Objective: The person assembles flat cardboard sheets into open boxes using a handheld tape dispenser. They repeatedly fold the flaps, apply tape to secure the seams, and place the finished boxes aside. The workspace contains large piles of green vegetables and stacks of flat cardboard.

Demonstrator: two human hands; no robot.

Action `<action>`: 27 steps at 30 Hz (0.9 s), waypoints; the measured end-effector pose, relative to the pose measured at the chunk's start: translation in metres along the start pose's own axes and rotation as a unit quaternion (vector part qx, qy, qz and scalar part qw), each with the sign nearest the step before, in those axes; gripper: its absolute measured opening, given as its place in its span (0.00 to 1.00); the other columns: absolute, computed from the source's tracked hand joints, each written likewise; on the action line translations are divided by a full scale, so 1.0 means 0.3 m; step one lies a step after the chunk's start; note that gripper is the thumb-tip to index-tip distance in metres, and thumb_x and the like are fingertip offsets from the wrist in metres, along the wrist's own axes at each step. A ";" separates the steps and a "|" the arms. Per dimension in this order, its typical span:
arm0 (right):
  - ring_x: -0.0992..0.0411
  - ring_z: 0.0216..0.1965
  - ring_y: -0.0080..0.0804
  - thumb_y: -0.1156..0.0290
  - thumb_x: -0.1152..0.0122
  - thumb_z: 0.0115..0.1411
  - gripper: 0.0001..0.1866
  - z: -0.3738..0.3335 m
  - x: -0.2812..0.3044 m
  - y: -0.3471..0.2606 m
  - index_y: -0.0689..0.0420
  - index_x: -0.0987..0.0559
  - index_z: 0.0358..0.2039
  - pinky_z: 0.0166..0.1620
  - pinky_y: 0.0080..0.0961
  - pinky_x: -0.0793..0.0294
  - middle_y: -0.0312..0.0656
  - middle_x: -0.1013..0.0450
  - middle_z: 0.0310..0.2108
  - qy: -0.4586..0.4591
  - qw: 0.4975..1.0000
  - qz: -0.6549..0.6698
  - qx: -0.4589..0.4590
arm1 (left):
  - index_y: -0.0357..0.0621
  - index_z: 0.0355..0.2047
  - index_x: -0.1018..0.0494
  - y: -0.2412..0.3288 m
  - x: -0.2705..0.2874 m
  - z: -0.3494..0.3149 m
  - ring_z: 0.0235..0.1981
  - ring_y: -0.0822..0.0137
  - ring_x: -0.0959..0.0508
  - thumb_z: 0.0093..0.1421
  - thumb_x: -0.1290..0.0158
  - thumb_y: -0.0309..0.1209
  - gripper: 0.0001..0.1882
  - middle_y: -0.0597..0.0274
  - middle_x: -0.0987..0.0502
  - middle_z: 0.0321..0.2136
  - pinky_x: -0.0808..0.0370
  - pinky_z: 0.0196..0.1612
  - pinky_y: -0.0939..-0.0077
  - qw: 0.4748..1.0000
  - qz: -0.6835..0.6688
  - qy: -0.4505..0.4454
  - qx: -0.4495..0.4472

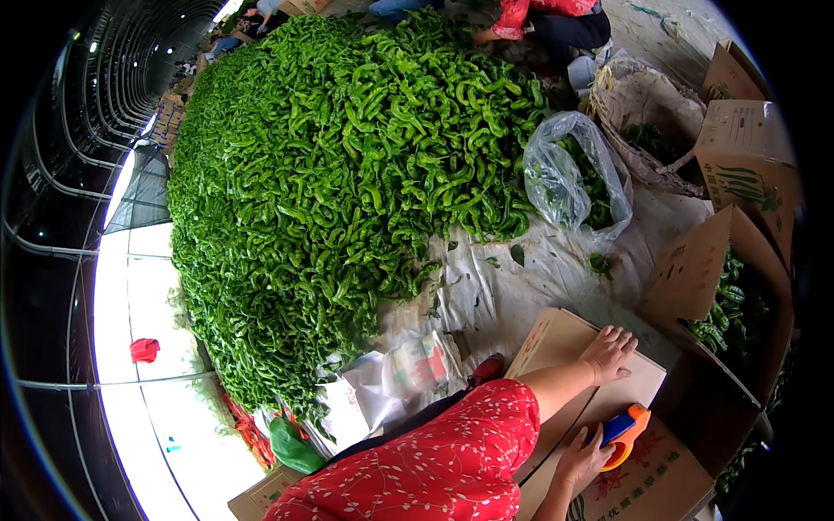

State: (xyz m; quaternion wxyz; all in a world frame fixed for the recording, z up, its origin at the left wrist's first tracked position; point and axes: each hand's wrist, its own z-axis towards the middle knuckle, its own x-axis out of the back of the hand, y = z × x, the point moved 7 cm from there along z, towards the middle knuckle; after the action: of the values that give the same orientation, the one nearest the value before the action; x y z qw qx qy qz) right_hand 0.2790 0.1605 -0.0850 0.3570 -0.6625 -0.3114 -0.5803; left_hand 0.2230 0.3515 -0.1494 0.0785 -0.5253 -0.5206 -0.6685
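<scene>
My left hand (609, 352) lies flat, fingers spread, on the closed flap of a brown cardboard box (556, 343) at the lower right. Its bare forearm comes out of a red flowered sleeve (452, 460). Just below it, my right hand (580, 458) grips an orange and blue tape dispenser (624, 434), which rests on the box top near the flap seam. A second flap (660, 478) with printed pictures lies under the dispenser.
A huge heap of green peppers (347, 165) fills the middle, lying on white sheeting (512, 286). A clear plastic bag of peppers (578, 182), an open carton of peppers (738, 304), more cartons (747, 148) and a woven basket (647, 108) stand at the right. A person in red (539, 17) crouches at the far side.
</scene>
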 end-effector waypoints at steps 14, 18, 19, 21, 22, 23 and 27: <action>0.33 0.33 0.47 0.77 0.42 0.51 0.32 0.135 -0.002 0.059 0.43 0.31 0.59 0.38 0.41 0.32 0.46 0.35 0.30 0.032 0.995 0.097 -0.016 | 0.40 0.56 0.35 -0.015 -0.042 0.088 0.48 0.55 0.29 0.53 0.48 0.57 0.39 0.54 0.28 0.48 0.37 0.53 0.57 0.985 0.156 0.054 -0.048; 0.29 0.43 0.37 0.78 0.42 0.56 0.41 0.071 0.107 0.185 0.51 0.48 0.67 0.47 0.31 0.31 0.48 0.29 0.43 -0.084 0.870 0.448 -0.187 | 0.45 0.56 0.35 0.008 -0.029 0.049 0.45 0.57 0.30 0.52 0.45 0.55 0.37 0.59 0.28 0.44 0.38 0.52 0.59 0.979 0.151 0.086 -0.103; 0.30 0.44 0.34 0.74 0.41 0.57 0.41 0.048 0.130 0.163 0.53 0.50 0.68 0.48 0.30 0.31 0.46 0.29 0.43 -0.088 0.814 0.544 -0.183 | 0.46 0.56 0.35 -0.005 -0.022 0.028 0.46 0.57 0.31 0.52 0.44 0.54 0.36 0.59 0.29 0.45 0.38 0.52 0.60 0.981 0.142 0.079 -0.105; 0.32 0.45 0.28 0.64 0.39 0.57 0.42 -0.007 0.129 0.148 0.58 0.50 0.67 0.49 0.29 0.31 0.44 0.30 0.44 -0.126 0.746 0.628 -0.182 | 0.45 0.53 0.32 0.016 0.006 0.004 0.49 0.57 0.31 0.53 0.41 0.48 0.31 0.58 0.29 0.47 0.37 0.53 0.59 0.990 0.070 0.066 -0.106; 0.32 0.46 0.29 0.62 0.38 0.56 0.43 -0.036 0.110 0.130 0.59 0.48 0.67 0.51 0.29 0.33 0.43 0.31 0.46 -0.135 0.712 0.663 -0.187 | 0.44 0.51 0.31 0.013 0.034 0.012 0.50 0.57 0.31 0.53 0.41 0.46 0.29 0.57 0.30 0.48 0.36 0.54 0.60 0.992 -0.026 0.063 -0.102; 0.32 0.48 0.30 0.64 0.38 0.56 0.42 -0.059 0.096 0.105 0.59 0.47 0.67 0.53 0.29 0.34 0.44 0.32 0.48 -0.140 0.700 0.674 -0.188 | 0.44 0.50 0.29 -0.005 0.064 0.017 0.51 0.56 0.32 0.54 0.41 0.44 0.26 0.56 0.30 0.49 0.35 0.54 0.61 0.986 -0.121 0.061 -0.095; 0.38 0.57 0.32 0.73 0.40 0.57 0.38 -0.133 0.082 0.035 0.60 0.46 0.66 0.59 0.30 0.40 0.46 0.36 0.56 -0.160 0.671 0.702 -0.177 | 0.40 0.43 0.25 0.036 0.117 -0.051 0.50 0.66 0.29 0.58 0.42 0.41 0.19 0.60 0.26 0.45 0.34 0.53 0.71 0.864 -0.433 -0.243 0.076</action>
State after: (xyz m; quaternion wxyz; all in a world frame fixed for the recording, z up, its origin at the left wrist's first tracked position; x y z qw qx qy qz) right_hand 0.2692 0.1214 -0.0589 0.4803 -0.8188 0.3018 -0.0878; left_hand 0.2052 0.3504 -0.1137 -0.3082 -0.3851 -0.7478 -0.4444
